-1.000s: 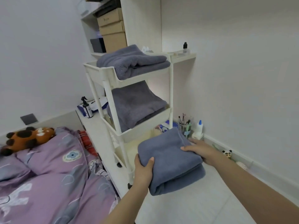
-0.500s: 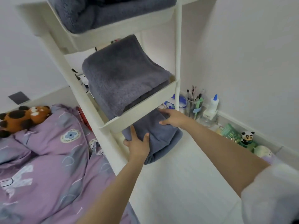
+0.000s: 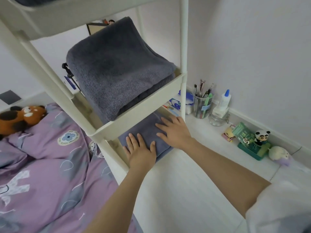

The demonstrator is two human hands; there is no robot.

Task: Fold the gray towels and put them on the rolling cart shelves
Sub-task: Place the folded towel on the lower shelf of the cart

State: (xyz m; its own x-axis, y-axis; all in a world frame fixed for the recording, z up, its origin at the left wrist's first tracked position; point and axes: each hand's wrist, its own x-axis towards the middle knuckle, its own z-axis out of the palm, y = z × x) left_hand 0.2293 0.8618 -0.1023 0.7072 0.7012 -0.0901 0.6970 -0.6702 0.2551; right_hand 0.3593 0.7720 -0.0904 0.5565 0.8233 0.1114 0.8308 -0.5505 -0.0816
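A folded gray towel [image 3: 148, 132] lies on the bottom shelf of the white rolling cart [image 3: 139, 110], its near edge sticking out over the front. My left hand [image 3: 140, 150] lies flat on its near left part, fingers straight. My right hand [image 3: 173, 130] presses flat on its right side, fingers spread. A second folded gray towel [image 3: 117, 69] fills the middle shelf. The top shelf [image 3: 50, 22] is seen from below, with only a sliver of dark towel showing at the frame's top edge.
A bed with a purple duvet [image 3: 50, 165] and a plush toy [image 3: 18, 116] lies to the left. A pen cup [image 3: 202, 105], glue bottle [image 3: 224, 98], glass jar [image 3: 217, 118] and small figurines [image 3: 255, 140] line the wall on the right. The cart's upright posts frame the shelves.
The towel went from held in front of the cart to lying on the bottom shelf. Both hands let go of its sides and now press flat on top. The view moved closer and lower.
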